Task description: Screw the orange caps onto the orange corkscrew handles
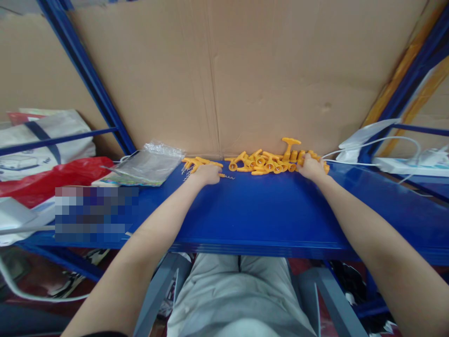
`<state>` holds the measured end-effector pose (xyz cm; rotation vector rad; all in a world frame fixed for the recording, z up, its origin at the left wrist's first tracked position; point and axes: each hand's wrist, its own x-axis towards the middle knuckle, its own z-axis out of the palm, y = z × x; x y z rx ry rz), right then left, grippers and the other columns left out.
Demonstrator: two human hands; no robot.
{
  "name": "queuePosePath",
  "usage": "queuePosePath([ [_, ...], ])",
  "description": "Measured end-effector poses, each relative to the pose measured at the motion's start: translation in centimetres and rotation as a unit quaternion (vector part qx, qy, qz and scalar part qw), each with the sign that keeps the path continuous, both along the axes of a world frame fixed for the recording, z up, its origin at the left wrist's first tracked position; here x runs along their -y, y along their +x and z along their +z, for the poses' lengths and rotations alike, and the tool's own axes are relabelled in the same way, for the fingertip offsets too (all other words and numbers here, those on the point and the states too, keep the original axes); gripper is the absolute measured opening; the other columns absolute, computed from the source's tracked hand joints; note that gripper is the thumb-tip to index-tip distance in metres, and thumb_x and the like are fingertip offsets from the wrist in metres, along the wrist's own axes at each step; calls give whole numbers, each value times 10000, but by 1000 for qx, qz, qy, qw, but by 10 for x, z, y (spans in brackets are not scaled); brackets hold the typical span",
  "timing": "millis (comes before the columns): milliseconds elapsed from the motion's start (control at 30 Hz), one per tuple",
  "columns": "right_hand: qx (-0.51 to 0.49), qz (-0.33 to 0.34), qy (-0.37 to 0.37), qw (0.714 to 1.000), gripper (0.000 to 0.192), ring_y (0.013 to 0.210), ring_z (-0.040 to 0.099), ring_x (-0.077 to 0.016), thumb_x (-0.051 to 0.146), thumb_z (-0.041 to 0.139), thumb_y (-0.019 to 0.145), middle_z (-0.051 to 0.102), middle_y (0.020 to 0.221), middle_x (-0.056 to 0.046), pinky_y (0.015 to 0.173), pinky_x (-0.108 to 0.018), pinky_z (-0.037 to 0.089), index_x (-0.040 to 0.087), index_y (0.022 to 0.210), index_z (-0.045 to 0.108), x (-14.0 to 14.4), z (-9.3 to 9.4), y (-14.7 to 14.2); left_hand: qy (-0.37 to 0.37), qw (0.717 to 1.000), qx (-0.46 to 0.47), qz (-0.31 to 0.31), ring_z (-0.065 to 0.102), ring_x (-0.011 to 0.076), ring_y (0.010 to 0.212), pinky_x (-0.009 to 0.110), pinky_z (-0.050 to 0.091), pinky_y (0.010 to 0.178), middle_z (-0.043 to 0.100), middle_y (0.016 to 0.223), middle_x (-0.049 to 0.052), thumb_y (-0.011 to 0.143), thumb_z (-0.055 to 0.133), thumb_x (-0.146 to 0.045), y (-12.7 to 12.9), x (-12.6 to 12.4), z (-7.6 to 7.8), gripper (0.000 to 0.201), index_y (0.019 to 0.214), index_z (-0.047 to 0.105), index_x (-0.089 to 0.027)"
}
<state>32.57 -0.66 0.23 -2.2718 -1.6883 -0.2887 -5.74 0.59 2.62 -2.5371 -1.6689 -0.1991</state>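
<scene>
Left hand [207, 174]: closed on yellow T-handle parts [196, 163] beside small springs [228, 177].
Right hand [310, 167]: gripping the unsorted yellow pile [270, 163].
Worktop [266, 210]: a few parts set apart; most remain piled.

Your near stretch of the blue table [266, 215] lies bare between both forearms. At the back, the cardboard wall [245, 70] blocks you just behind the yellow parts [270, 161]. Plastic bags [149, 164] crowd the left; white cables [372, 142] and a power strip [403, 166] crowd the right.
</scene>
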Motion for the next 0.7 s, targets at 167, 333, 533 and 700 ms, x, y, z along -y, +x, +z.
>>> queuePosePath([
  [167,8,13,-18,1000,484,1227,602,-388,358,469,895,710,1139,-230,1164,-591,220,91,1293,539,-5,-2,5,-58,995,-72,43,620,398,1247,526,486,1037,666,1360,172,794,565,-135,3,6,7,487,1251,718,-204],
  [333,5,11,-21,1000,442,1223,606,-380,359,482,899,702,1158,-225,1166,-572,229,113,1260,548,-4,-2,6,-46,995,-82,44,585,402,1288,520,470,1056,545,1495,175,853,494,-111,-2,3,2,588,1416,610,-233],
  [533,40,47,71,996,344,1118,643,-375,273,495,859,710,1065,-222,1120,-615,284,122,1164,541,-11,-4,13,1,996,-90,19,575,358,1287,481,442,1091,537,1448,161,908,444,-127,-12,-7,-6,564,1437,589,-258],
  [700,39,83,183,979,279,1083,642,-364,262,499,843,704,1080,-203,1094,-683,284,156,1095,550,-21,-4,13,-1,991,-132,17,526,308,1351,429,407,1121,568,1453,141,953,416,-145,-15,-12,-8,527,1448,567,-240],
])
